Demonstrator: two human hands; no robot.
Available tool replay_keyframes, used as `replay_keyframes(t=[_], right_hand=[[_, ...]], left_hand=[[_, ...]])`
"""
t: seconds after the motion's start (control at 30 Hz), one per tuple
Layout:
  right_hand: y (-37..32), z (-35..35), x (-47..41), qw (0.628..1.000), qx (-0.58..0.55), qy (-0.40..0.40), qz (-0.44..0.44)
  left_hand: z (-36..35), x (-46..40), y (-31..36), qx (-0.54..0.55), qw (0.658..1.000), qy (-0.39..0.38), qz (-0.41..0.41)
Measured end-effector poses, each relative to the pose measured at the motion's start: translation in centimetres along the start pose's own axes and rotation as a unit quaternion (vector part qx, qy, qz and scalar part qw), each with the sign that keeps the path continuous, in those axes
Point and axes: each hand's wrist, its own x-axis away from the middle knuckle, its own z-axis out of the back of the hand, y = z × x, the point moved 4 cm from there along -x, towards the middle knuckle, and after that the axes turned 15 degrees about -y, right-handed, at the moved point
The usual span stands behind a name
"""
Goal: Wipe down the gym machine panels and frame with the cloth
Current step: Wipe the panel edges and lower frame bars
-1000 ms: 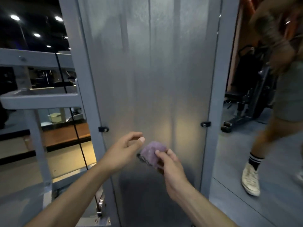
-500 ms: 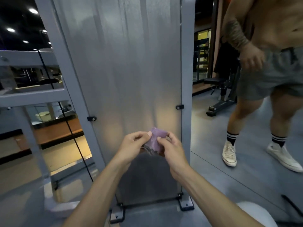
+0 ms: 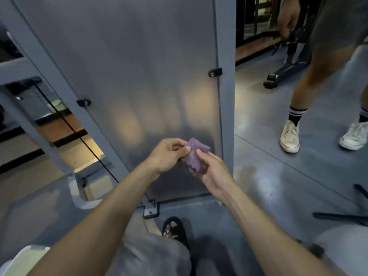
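Cloth (image 3: 194,156) (purple) now pinched by left hand (image 3: 169,154) and right hand (image 3: 213,172), camera tilted lower.

Small folded purple cloth (image 3: 194,156) just before upright grey panel (image 3: 139,66)

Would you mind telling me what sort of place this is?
Most likely a gym: a grey machine frame holding a frosted panel, a thin cable beside it, and a bench base on the floor behind.

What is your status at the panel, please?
Both hands, left and right, pinch cloth. Cloth off panel. Bystander at right.
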Motion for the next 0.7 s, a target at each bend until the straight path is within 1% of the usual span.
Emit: replay_keyframes(t=[0.07, 0.13, 0.23, 0.33, 0.43, 0.53, 0.67, 0.7], right_hand=[[2.4, 1.8, -1.2, 1.0, -0.02, 0.003, -0.024], [4.6, 4.3, -2.4, 0.998, -0.039, 0.024, -0.041], [8.1, 9.6, -3.8, 0.991, -0.063, 0.101, -0.063], [12.7, 16.1, -3.6, 0.968, -0.052, 0.215, -0.115], [17.3, 21.8, -2.7, 0.939, -0.039, 0.299, -0.163], [20.4, 26.6, -1.9, 0.908, -0.023, 0.376, -0.185], [23.7, 32.1, -2.7, 0.878, -0.015, 0.438, -0.193], [25.4, 34.0, -3.0, 0.871, -0.009, 0.453, -0.191]], left_hand=[[-0.3, -1.0, -2.5, -0.01, 1.0, 0.002, 0.025], [-0.7, -2.7, -4.7, -0.039, 0.998, -0.01, 0.039], [-1.6, -6.1, -6.9, -0.144, 0.987, -0.055, 0.042], [-3.0, -9.5, -7.7, -0.24, 0.964, -0.111, 0.014], [-4.9, -13.0, -9.5, -0.33, 0.929, -0.167, -0.037], [-6.9, -15.6, -12.8, -0.417, 0.878, -0.216, -0.091], [-8.5, -17.7, -16.4, -0.494, 0.814, -0.241, -0.189], [-8.7, -18.0, -17.0, -0.511, 0.798, -0.248, -0.2]])
